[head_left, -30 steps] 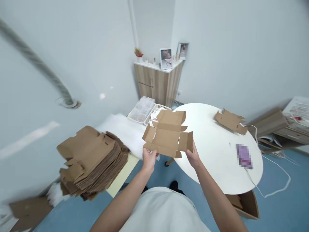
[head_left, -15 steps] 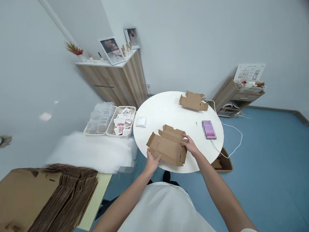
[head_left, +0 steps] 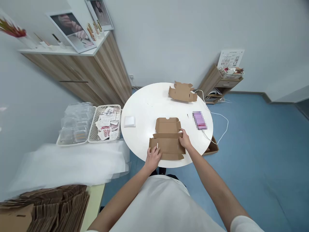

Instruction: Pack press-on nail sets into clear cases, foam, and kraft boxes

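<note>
A brown cardboard box point(head_left: 169, 146), partly folded with its lid panel spread toward the far side, lies on the white round table point(head_left: 140, 106) in front of me. My left hand point(head_left: 153, 158) is closed on its near left edge, fingertips over the left side flap. At the right side flap, my right hand point(head_left: 184, 139) grips the cardboard, its thumb hidden. Another partly folded cardboard box point(head_left: 182, 92) sits at the table's far edge, apart from both hands.
A white packet point(head_left: 129, 121) lies on the table's left, a pixelated purple object point(head_left: 200, 120) with a white cable on its right. Left of the table are a basket of printed cards point(head_left: 107, 124), clear plastic boxes point(head_left: 76, 124), white sheets point(head_left: 79, 161) and stacked flat cardboard point(head_left: 58, 206).
The box has come down flat and square on the table, its side flaps now standing up. My left hand moved from under its corner to its left side flap. The view has shifted.
</note>
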`<state>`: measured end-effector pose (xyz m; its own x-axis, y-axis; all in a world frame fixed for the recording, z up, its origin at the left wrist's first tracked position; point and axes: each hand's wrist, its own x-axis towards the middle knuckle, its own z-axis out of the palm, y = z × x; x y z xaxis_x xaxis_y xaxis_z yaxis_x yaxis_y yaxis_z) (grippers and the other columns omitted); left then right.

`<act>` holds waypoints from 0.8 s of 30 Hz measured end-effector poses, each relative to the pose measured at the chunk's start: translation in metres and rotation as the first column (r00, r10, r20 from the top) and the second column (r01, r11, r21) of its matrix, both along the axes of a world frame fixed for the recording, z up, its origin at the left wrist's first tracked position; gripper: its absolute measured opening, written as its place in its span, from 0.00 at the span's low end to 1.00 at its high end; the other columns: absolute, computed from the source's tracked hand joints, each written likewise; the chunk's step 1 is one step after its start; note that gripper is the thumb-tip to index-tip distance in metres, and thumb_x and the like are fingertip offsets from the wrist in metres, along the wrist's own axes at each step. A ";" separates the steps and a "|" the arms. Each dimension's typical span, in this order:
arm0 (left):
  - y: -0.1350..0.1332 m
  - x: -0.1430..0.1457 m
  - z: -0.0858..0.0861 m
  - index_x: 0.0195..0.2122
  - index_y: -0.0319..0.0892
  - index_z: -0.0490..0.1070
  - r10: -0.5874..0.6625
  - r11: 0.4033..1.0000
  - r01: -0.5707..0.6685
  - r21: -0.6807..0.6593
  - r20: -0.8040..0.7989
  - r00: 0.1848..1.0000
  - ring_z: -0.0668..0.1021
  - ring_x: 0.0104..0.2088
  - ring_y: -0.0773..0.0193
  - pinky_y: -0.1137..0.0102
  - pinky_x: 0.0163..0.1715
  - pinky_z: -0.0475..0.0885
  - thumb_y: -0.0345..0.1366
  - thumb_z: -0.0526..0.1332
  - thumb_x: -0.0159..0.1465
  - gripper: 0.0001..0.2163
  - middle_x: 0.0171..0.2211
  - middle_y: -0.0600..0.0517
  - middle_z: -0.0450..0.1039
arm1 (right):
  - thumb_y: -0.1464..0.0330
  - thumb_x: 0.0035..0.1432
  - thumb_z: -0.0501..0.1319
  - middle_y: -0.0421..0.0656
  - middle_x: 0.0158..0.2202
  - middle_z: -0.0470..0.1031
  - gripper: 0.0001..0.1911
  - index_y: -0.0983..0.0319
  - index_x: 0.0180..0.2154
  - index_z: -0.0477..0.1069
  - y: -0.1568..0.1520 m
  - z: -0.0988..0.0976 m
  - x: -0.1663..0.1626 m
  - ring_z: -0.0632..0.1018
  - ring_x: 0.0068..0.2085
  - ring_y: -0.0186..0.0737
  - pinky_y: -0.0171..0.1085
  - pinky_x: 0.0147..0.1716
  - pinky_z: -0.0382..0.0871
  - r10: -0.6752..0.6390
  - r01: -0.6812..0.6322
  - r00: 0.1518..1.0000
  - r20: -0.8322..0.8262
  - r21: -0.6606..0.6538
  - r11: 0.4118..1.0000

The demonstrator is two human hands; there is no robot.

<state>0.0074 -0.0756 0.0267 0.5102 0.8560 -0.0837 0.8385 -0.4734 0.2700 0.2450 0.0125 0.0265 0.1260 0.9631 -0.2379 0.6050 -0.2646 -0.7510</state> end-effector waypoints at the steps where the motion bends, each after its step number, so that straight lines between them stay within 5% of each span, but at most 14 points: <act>1: 0.002 0.000 -0.003 0.40 0.45 0.67 -0.022 1.000 0.022 0.000 0.011 1.000 0.61 0.53 0.55 0.51 0.53 0.43 0.24 0.54 0.54 0.14 0.46 0.47 0.66 | 0.77 0.45 0.51 0.42 0.41 0.70 0.32 0.56 0.54 0.51 -0.001 0.000 -0.001 0.71 0.43 0.39 0.39 0.43 0.63 -0.032 0.032 0.999 0.021 -0.005 0.999; 6: 0.010 -0.007 -0.016 0.35 0.42 0.68 -0.053 0.999 0.053 -0.010 0.033 0.998 0.70 0.38 0.62 0.51 0.52 0.44 0.20 0.50 0.54 0.14 0.31 0.51 0.70 | 0.68 0.44 0.57 0.45 0.47 0.68 0.39 0.57 0.57 0.43 -0.009 -0.009 0.002 0.70 0.45 0.41 0.40 0.44 0.63 -0.146 0.146 0.989 0.010 -0.105 0.984; 14: 0.018 -0.006 -0.018 0.32 0.41 0.68 -0.119 0.993 0.119 0.008 0.031 0.992 0.70 0.33 0.63 0.51 0.51 0.43 0.18 0.50 0.50 0.15 0.29 0.50 0.68 | 0.55 0.45 0.58 0.49 0.50 0.65 0.36 0.60 0.55 0.51 -0.004 -0.011 0.015 0.68 0.49 0.42 0.39 0.44 0.64 -0.316 0.291 0.946 -0.074 -0.235 0.927; 24: 0.025 0.006 -0.014 0.32 0.43 0.68 -0.017 0.992 0.034 -0.124 0.137 0.990 0.71 0.35 0.62 0.56 0.53 0.44 0.21 0.47 0.56 0.14 0.30 0.49 0.69 | 0.62 0.49 0.54 0.47 0.38 0.73 0.19 0.64 0.43 0.63 0.039 -0.018 0.020 0.75 0.34 0.38 0.36 0.32 0.68 -0.189 0.135 0.961 -0.201 -0.254 0.958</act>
<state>0.0137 -0.0505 0.0127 0.5457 0.8296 -0.1185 0.7783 -0.4493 0.4387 0.2653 0.0518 0.0089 0.1938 0.8472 -0.4946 0.3648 -0.5303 -0.7653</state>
